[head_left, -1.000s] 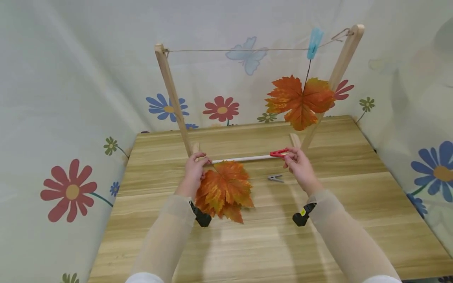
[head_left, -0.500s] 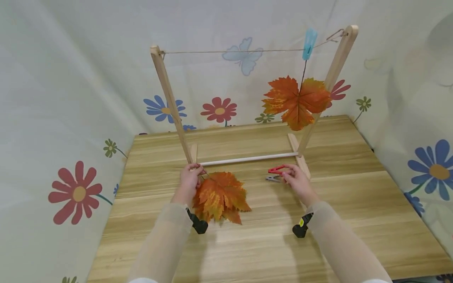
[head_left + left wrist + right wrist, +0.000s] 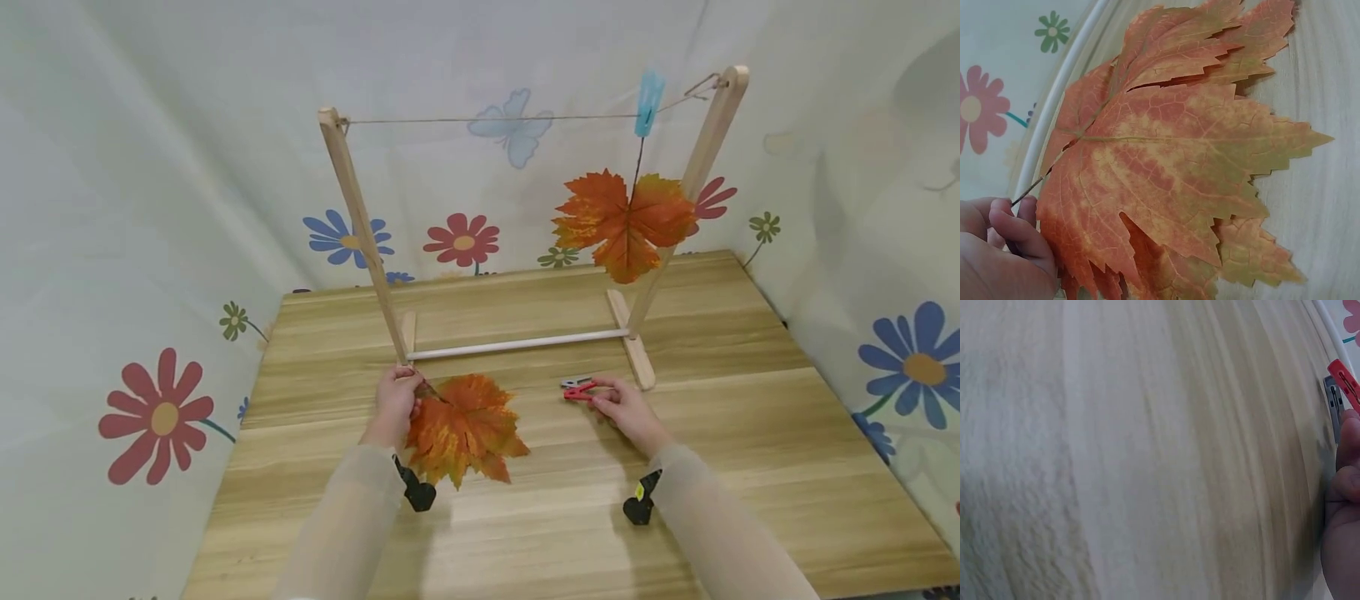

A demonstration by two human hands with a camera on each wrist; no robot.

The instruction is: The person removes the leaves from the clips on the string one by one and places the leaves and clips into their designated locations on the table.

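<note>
By its dark stem, my left hand (image 3: 394, 405) pinches orange artificial maple leaves (image 3: 468, 429); the left wrist view shows one leaf (image 3: 1147, 150) lying over others. The stem's end is hidden behind the fingers. My right hand (image 3: 628, 412) holds a red clothespin (image 3: 579, 392) between thumb and fingers, low over the table. A grey clothespin (image 3: 1333, 403) lies right behind the red one, partly covered by it in the head view. Farther back, another orange leaf (image 3: 628, 223) hangs by its stem from a light blue clothespin (image 3: 649, 104) clipped on a string.
A wooden frame stands at the back, with a left post (image 3: 358, 217), a right post (image 3: 716, 137) and a white rod (image 3: 517, 343) low between them. The string (image 3: 487, 120) runs across the tops. Flower-printed cloth (image 3: 150, 208) surrounds the wooden table (image 3: 525, 533).
My right hand has come down and toward me with the red clothespin, beside the grey one. My left hand has drawn the leaves slightly nearer, away from the white rod.
</note>
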